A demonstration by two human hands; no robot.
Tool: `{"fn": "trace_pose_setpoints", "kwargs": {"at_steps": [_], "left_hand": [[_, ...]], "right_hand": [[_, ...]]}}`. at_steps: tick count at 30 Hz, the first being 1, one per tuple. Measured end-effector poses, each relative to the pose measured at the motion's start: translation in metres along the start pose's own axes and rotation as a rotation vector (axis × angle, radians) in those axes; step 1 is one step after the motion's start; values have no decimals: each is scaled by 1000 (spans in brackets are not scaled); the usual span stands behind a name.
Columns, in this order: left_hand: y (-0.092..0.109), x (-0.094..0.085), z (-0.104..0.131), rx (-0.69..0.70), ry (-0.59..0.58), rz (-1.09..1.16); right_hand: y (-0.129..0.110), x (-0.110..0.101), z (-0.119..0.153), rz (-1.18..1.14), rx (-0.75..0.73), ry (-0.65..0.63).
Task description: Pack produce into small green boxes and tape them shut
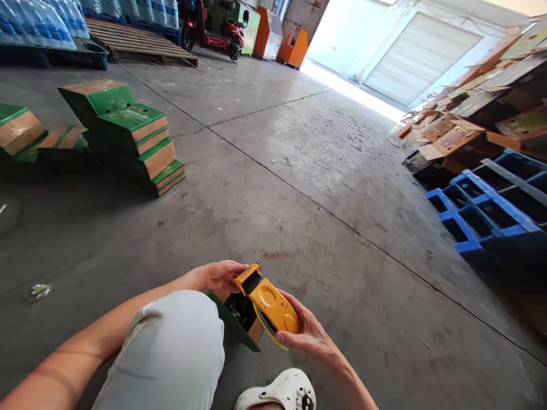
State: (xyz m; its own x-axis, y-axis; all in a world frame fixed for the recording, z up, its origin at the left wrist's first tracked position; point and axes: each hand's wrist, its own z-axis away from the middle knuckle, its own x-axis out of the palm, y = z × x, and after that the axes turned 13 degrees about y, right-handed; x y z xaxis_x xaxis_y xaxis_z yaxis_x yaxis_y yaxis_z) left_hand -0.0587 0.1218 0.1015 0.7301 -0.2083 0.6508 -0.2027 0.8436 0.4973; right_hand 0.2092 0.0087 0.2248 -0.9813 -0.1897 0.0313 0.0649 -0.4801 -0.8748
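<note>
A yellow tape dispenser (273, 304) is tilted above a small green carton (234, 323) on the floor. My right hand (310, 330) is closed around the dispenser's rear end, thumb on the near side. At its front end, my left hand (224, 275) is closed with the fingertips against the dispenser's head; whether they also pinch a strip of tape is too small to see. The carton stands open at the top beside my knee, and something dark and shiny lies inside. The dispenser covers part of it.
Green and brown cartons (141, 136) are stacked at the left. A blue pallet (491, 205) and a heap of cardboard boxes (465, 136) stand at the right. Farther back are a wooden pallet (137, 42), wrapped bottles (34, 25) and a red scooter (213, 34). My white clog (282, 390) is close by.
</note>
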Motion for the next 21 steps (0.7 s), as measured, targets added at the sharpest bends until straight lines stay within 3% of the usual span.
{"fn": "trace_pose_setpoints", "kwargs": {"at_steps": [6,10,13,16,19,21], "left_hand": [[15,5,23,69,67,-227],[6,10,23,184,165,-420],[0,7,18,216,210,-444],[8,-16,18,267,297,-404],[24,-55,26,367,459,-354],[31,-79,33,372,474,-355]], "right_hand": [[-16,13,7,92,3,-26],[-26,25,7,160,65,33],[-32,33,7,177,150,26],[-40,29,20,215,183,51],[-49,10,44,247,192,178],[-52,-4,60,252,203,188]]}}
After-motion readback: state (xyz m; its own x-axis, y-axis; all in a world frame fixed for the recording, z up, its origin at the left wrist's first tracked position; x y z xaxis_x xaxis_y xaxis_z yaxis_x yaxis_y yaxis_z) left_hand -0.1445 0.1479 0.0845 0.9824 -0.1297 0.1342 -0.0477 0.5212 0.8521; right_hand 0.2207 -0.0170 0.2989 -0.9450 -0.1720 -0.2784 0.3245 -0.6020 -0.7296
